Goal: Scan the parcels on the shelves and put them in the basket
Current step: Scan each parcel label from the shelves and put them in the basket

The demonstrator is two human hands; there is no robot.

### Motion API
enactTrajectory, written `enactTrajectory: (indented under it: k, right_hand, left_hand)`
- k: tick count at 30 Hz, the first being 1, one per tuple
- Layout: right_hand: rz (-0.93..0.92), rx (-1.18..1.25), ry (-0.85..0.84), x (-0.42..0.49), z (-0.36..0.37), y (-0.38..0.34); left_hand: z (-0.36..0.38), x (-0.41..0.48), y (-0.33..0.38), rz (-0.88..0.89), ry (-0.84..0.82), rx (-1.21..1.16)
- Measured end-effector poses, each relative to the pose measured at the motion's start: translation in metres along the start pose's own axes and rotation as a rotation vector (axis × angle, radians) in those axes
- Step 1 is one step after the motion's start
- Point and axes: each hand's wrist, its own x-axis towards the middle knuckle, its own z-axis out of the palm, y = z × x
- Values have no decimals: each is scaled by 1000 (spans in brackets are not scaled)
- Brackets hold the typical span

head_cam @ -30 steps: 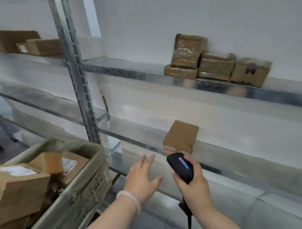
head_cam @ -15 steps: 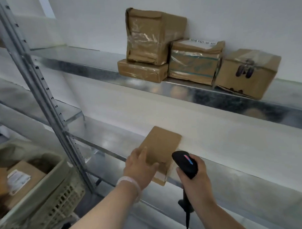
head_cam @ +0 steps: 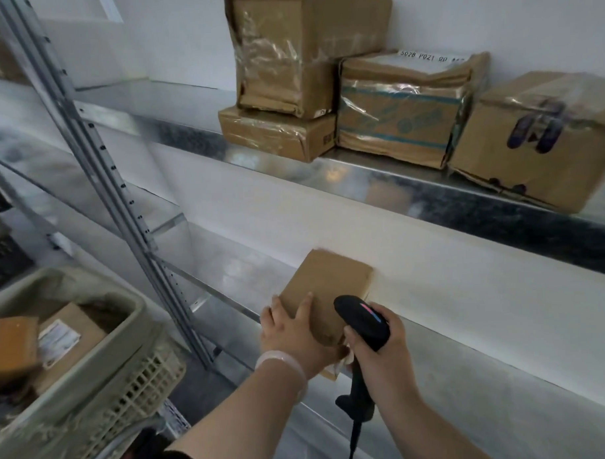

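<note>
Now the left hand (head_cam: pixel 293 337) gripped the small parcel (head_cam: pixel 327 287) at the lower shelf (head_cam: pixel 233 266), while the right hand (head_cam: pixel 381 360) clutched the scanner (head_cam: pixel 362 321).

Under left hand (head_cam: pixel 291 336): near corner of parcel (head_cam: pixel 327 283). Cropped at left edge: basket (head_cam: pixel 142 382). Cropped below: cable (head_cam: pixel 353 442) of scanner (head_cam: pixel 362 321).

Shelves (head_cam: pixel 395 181) shiny galv. metal, boxes (head_cam: pixel 393 123) matt cardboard w/ glossy wrinkled tape, scanner (head_cam: pixel 361 321) smooth black plastic, basket (head_cam: pixel 141 379) beige plastic lattice.
</note>
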Motion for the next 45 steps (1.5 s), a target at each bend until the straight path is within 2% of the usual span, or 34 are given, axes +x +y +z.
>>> enactTrajectory:
  k: [4, 8, 11, 13, 15, 20, 24, 27, 34, 39, 45]
  right_hand:
    - [-77, 25, -59, -9, 7, -11]
    - [-98, 34, -10, -14, 16, -24]
    - [-56, 89, -17, -24, 31, -34]
    - [-59, 98, -49, -35, 45, -41]
    - [-96, 107, -93, -47, 59, -48]
    - [-213, 47, -194, -86, 101, -65]
    - [-352, 48, -278, -115, 122, -80]
    - [-406, 47, -371, -132, 139, -80]
    - [-414, 34, -413, -140, 156, -76]
    - [-314, -17, -240, -117, 150, -77]
    - [-275, -11, -278, -110, 153, -80]
  left_hand:
    - [-11, -9, -23, -74, 40, -299]
    - [-20, -20, -69, -97, 50, -692]
    - [-29, -37, -102, -81, -32, -1052]
    - [-37, -51, -119, -63, -78, -1173]
    - [-44, -61, -133, -51, -79, -1198]
    - [-74, -84, -175, 89, 120, -1007]
    - [-79, -97, -192, 25, 190, -992]
    - [-76, -99, -197, -24, 205, -1089]
    - [-76, -102, -217, -17, 211, -1263]
    - [-82, -108, -234, -48, 100, -1392]
    - [-89, -113, -240, -64, 126, -1434]
